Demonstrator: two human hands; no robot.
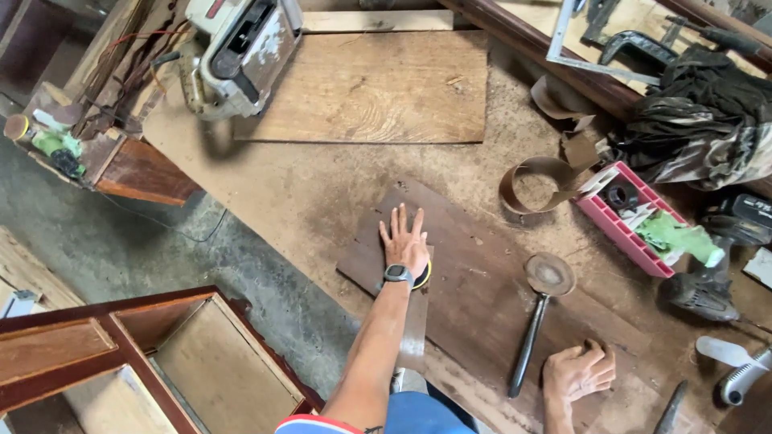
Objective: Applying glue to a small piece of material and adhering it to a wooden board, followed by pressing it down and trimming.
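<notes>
In the head view, the left hand (404, 241) lies flat on a narrow wooden strip (416, 321), fingers spread and pointing to 12 o'clock, a watch on the wrist. Under the palm there is a small round thing with a yellow edge (423, 276); I cannot tell what it is. The strip lies on a dark board (482, 281) in the middle of the dusty workbench (322, 185), and its near end points to 6 o'clock, toward the person. The strip looks thin, stiff and light; I judge it can slide easily on the dust, so pressing flat from above holds it better than pinching, and to lift it one takes it by the long edges.

The right hand (581, 371) rests on the bench at 5 o'clock from the strip, fingers curled loosely, holding nothing. Just beside it, at 9 o'clock from this hand, lies a tool with a long black handle and a round disc head (540, 309).

At 2 o'clock from the left hand stands a pink tray (619, 229); in it I see a green cloth-like thing (675, 237), a small dark round part and some white pieces. At 7 o'clock, on the floor, is an open wooden cabinet frame (201, 354); its compartments show only bare panels
</notes>
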